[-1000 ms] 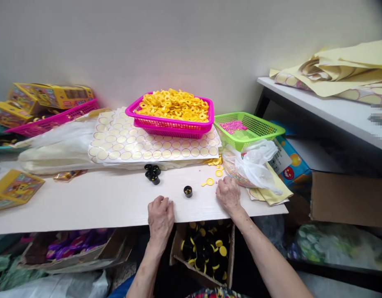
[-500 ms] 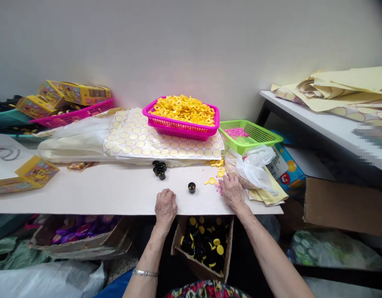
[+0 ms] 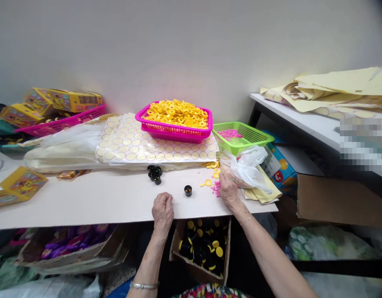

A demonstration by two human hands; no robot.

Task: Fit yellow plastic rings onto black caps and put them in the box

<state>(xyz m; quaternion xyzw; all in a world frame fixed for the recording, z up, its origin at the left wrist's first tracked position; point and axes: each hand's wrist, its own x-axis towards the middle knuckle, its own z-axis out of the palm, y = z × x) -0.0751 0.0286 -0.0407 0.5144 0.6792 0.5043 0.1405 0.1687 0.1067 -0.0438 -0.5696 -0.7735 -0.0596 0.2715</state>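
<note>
My left hand (image 3: pixel 163 211) rests at the table's front edge, fingers curled closed; a tiny reddish spot shows at its fingertips, too small to name. My right hand (image 3: pixel 228 191) is closed beside a knotted clear plastic bag (image 3: pixel 251 167) of small colourful bits, its fingertips hidden. At its left lie small pink pieces (image 3: pixel 215 188) and yellow ring-shaped wands (image 3: pixel 207 183). Between my hands a small black cup (image 3: pixel 187 191) stands upright with something yellow-orange inside. Farther back, several more black cups (image 3: pixel 154 174) stand clustered.
A pink basket (image 3: pixel 175 134) heaped with yellow ring pieces sits on sticker sheets (image 3: pixel 125 155). Right of it is a green basket (image 3: pixel 256 138) with pink pieces. Below the table edge, a carton (image 3: pixel 175 248) holds black cups with yellow lids. Yellow boxes (image 3: pixel 75 101) lie at left.
My right hand has drawn its fingers in and turned beside the plastic bag, uncovering more pink pieces. My left hand stays closed at the table edge. The view has shifted slightly.
</note>
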